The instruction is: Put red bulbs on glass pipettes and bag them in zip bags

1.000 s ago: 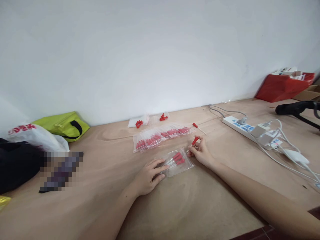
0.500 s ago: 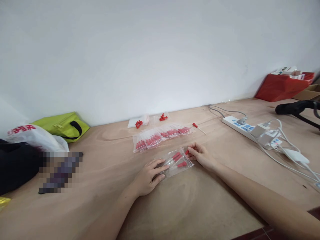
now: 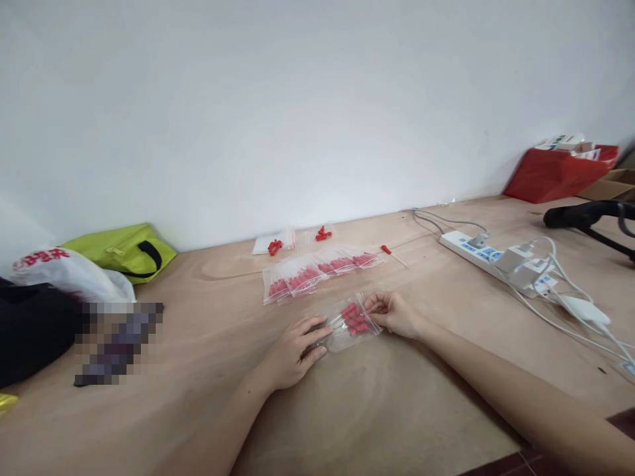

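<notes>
A small clear zip bag (image 3: 350,330) lies on the tabletop with several red pieces (image 3: 356,318) side by side in it near its mouth. The fingers of my left hand (image 3: 299,350) are stretched out and apart, resting on the closed end of the bag. At the mouth, on the right, my right hand (image 3: 394,314) has its thumb and fingers closed on the bag's edge. Beyond my hands lies an overlapping row of filled zip bags (image 3: 317,272) with red contents. A pale stick with a red end (image 3: 385,249) lies to their right.
Loose red pieces (image 3: 274,247) lie on bags by the wall, with another small red pile (image 3: 323,233) beside them. A power strip (image 3: 469,248) with plugs and cables runs along the right. Green (image 3: 119,248) and white bags (image 3: 74,274) stand left; a red bag (image 3: 555,175) sits far right.
The red piece in my right fingers has gone into the clear bag beside the others. My right hand has moved slightly down to the bag's edge; my left hand has stayed in place.
</notes>
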Motion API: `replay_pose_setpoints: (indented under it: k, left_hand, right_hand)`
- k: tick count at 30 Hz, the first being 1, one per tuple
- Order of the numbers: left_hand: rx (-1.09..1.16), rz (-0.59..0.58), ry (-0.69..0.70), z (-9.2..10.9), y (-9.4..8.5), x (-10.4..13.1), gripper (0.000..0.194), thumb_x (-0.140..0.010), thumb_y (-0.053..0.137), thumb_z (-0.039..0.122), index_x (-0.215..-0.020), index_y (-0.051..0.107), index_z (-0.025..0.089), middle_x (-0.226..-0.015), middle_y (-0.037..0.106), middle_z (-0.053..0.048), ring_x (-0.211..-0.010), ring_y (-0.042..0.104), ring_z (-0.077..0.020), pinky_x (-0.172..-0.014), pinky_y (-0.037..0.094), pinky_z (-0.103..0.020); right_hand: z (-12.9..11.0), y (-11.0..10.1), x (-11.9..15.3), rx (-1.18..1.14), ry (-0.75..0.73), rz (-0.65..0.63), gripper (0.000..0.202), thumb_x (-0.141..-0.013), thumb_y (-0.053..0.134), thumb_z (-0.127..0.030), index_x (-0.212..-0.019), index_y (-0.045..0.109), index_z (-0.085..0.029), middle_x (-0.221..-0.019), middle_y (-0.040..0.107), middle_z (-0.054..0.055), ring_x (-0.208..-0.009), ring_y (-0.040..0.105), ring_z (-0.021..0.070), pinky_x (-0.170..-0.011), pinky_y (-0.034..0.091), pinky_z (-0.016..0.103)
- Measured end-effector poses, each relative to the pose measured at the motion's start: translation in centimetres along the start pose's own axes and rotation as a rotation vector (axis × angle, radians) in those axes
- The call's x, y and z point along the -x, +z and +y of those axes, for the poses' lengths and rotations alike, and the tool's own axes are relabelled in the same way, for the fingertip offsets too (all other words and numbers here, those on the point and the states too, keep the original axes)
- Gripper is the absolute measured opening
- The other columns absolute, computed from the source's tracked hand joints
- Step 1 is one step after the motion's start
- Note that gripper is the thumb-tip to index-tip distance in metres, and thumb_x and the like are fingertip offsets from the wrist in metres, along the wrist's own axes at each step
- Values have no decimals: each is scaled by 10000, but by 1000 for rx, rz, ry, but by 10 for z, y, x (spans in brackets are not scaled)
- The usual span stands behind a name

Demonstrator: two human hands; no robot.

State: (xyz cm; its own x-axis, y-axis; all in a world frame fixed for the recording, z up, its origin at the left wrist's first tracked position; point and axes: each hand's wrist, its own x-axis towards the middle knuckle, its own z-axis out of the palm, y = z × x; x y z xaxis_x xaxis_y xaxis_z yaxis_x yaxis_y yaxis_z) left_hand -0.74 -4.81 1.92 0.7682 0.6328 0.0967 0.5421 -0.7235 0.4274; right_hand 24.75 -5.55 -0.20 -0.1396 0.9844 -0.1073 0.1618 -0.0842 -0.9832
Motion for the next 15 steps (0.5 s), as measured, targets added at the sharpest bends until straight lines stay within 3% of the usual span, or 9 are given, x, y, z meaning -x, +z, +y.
replay_pose_setpoints:
  k: [4,5,7,9,10,12,15]
  left_hand:
    - [8,17,-1,-1,1,0,359,-866,421,254,-1215,474,317,-1306,429,-17,-1208,373,-205,-1008,322,-406]
    - [7,14,-1,-1,1,0,357,-865,423,253,-1211,478,319,-1309,426,-17,-1211,369,-207,-1007,323,-407]
    - [0,1,-2,-2,1,0,357,-864,422,250,-1209,480,321,-1311,422,-19,-1217,362,-210,-1005,323,-413]
    - [-5,-5,-3,-1,1,0,357,-864,420,247,-1208,480,318,-1310,422,-21,-1220,358,-212,-1003,324,-417]
    - [-4,-7,-3,-1,1,0,355,-863,419,246,-1205,484,313,-1310,422,-22,-1219,358,-212,-1003,324,-416]
    - [3,-5,-2,-1,0,0,347,-859,424,249,-1196,493,297,-1303,429,-27,-1212,367,-212,-1001,329,-410]
    - [9,-2,1,-2,0,0,336,-856,428,260,-1186,497,269,-1289,443,-39,-1194,388,-209,-997,339,-396]
  right_hand:
    - [3,-13,-10,144,-33,13,221,-652,576,-360,-768,489,-193,-577,553,-34,-372,402,68,-340,311,193]
    - [3,-21,-15,214,-54,87,216,-669,560,-362,-786,497,-192,-624,574,-16,-408,440,80,-375,351,208]
    - [0,-42,-30,438,-116,353,152,-694,537,-318,-754,528,-178,-748,608,41,-588,546,125,-521,427,239]
    - [-2,-65,-47,663,-54,596,162,-741,489,-288,-824,562,-171,-892,615,93,-789,578,181,-665,440,277]
    - [-3,-75,-56,755,25,647,199,-750,479,-268,-896,561,-161,-962,602,119,-871,570,205,-716,433,293]
    - [-4,-89,-71,884,185,670,295,-761,474,-266,-1023,529,-142,-1033,574,156,-959,549,244,-761,422,327]
    - [-5,-96,-85,917,253,647,350,-763,471,-253,-1084,494,-118,-1013,572,178,-966,546,281,-769,416,372]
